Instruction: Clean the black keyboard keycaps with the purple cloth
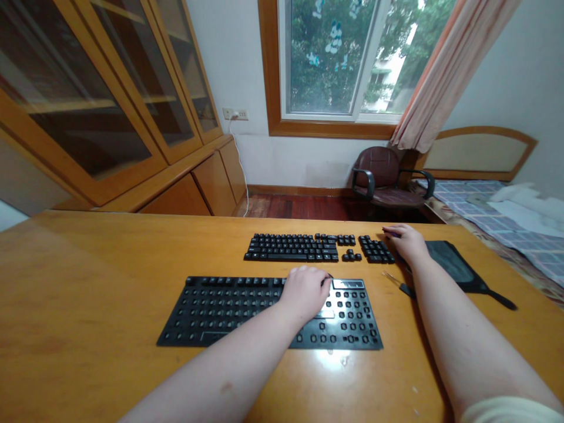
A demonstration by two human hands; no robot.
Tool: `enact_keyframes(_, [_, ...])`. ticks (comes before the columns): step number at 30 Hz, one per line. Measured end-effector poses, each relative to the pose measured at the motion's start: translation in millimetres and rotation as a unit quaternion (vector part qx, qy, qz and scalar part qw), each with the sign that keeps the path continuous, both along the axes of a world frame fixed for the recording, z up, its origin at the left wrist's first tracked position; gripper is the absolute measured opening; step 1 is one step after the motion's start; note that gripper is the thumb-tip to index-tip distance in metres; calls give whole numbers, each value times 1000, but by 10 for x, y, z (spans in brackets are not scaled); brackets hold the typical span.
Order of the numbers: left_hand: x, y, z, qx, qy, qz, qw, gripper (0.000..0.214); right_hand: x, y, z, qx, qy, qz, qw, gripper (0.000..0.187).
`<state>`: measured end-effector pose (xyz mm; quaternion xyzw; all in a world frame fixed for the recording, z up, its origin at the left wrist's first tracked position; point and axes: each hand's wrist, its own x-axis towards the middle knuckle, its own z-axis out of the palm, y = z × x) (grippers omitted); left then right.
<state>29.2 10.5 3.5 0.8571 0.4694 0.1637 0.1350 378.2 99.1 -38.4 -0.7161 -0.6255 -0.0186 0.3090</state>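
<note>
- Tall wooden cabinet with glass doors [110,100]: upper left of frame, shelves visible behind the glass.
- White wall socket [235,114]: left of the window. A white cable [240,170] hangs from it to the floor.
- Wood-framed window [335,59]: top centre, green trees outside.
- Peach fabric curtain [445,76]: upper right, drawn aside.
- Dark brown padded armchair [388,176]: below the window's right corner.
- Bed with blue checked cover [506,223]: right edge, wooden headboard [478,153] behind it.
- Orange-brown wooden tabletop [88,305]: lower frame.
</note>
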Motion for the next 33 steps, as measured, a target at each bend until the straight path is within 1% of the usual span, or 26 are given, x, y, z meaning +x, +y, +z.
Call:
enact_keyframes(7, [5, -3, 13, -4, 0, 3, 1000, 30, -44, -3, 29, -33, -51, 43, 997, 26])
enact_keyframes(12, [4, -4, 20, -3, 4, 3, 1000, 29, -49, 7, 41, -74, -59, -1, 996, 27])
enact_keyframes(16, [5, -4, 31, -6, 10, 5, 1000, 30, -64, 5, 69, -92, -56, -12, 994, 20])
enact_keyframes(27, [-1, 8, -9, 4, -3, 1, 1000, 29, -69, -27, 90, -79, -59, 20, 995, 21])
enact_keyframes(30, [-2, 9, -12, 6, -5, -1, 1000, 29, -74, -34, 95, -81, -60, 16, 995, 23])
enact_keyframes(33, [-3, 7, -9, 3, -6, -1, 1000, 29, -74, -41, 98, -70, -66, -10, 995, 28])
